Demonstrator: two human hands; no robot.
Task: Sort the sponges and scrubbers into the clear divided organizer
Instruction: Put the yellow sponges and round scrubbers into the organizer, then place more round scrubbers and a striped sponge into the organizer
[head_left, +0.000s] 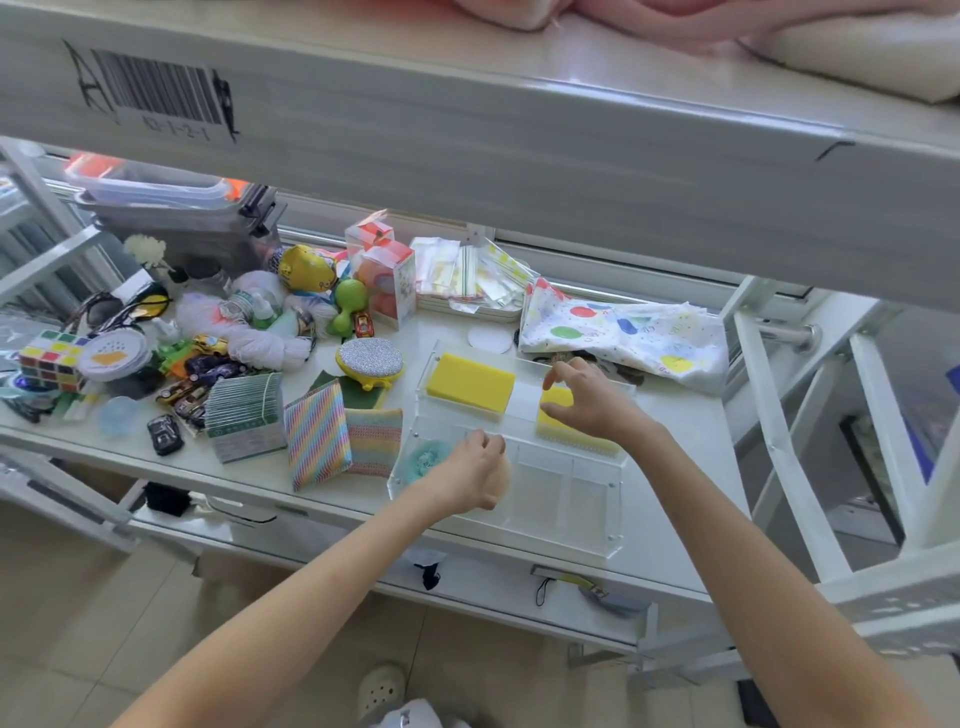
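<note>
Both my arms reach out over the near edge of the shelf (249, 483) to the clear organizer (613, 535). My left hand (475, 475) is curled on a round tan scrubber (504, 475) in the front left box, right beside a teal net scrubber (428, 460). My right hand (587, 400) is in the back right box, fingers and thumb spread on a yellow sponge (555, 402); I cannot tell if I am pinching it or only pushing it flat. Its long side runs along the back row. A bigger yellow sponge (470, 384) already lies in the back left box. Two front boxes on the right look empty. Next, I think, come the two striped sponges (337, 436) and the glittery scrubber (370, 361), just left of the organizer. My left hand is nearer to them.
</note>
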